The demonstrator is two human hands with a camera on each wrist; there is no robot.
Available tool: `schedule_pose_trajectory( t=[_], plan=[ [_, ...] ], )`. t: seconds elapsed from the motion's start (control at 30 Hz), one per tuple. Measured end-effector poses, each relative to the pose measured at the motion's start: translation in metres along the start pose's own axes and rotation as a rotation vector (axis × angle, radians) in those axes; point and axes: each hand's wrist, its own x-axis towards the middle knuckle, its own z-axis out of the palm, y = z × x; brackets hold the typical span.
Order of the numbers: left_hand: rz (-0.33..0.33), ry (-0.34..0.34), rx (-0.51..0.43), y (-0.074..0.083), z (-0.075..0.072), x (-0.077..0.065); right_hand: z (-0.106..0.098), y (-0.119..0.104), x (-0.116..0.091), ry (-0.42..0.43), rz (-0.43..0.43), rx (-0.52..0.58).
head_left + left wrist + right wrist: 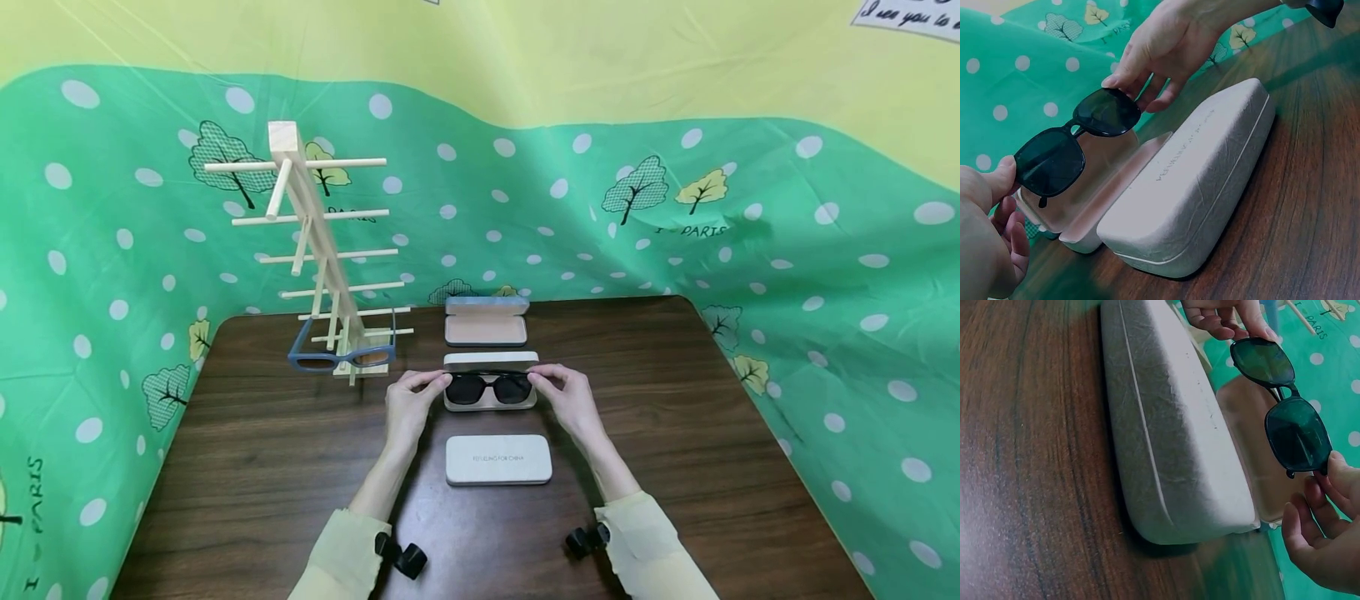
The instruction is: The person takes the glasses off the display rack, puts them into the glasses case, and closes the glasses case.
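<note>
Toward the far edge of the wooden table, the left hand and right hand pinch black sunglasses at both ends, above an open eyeglass case.

Black sunglasses with dark, squarish lenses are held level at both ends, raised over an open, pale case whose lid stands at twelve o'clock; they sit at six o'clock from the head view's centre.

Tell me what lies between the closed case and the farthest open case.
The head view shows another open case there, with the sunglasses held over it.
</note>
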Motion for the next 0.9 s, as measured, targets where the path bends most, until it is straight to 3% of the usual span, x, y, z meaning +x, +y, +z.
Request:
schedule_pose_trajectory(
  t=[0.5, 0.9],
  plan=[
    [0.002, -0.003, 0.065, -0.008, 0.003, 0.006, 0.002, 0.008, 0.006, 0.007, 0.000, -0.018],
    [0.044, 0.012, 0.135, -0.014, 0.007, 0.014, 0.005, 0.017, 0.014, 0.015, 0.011, -0.013]
  ],
)
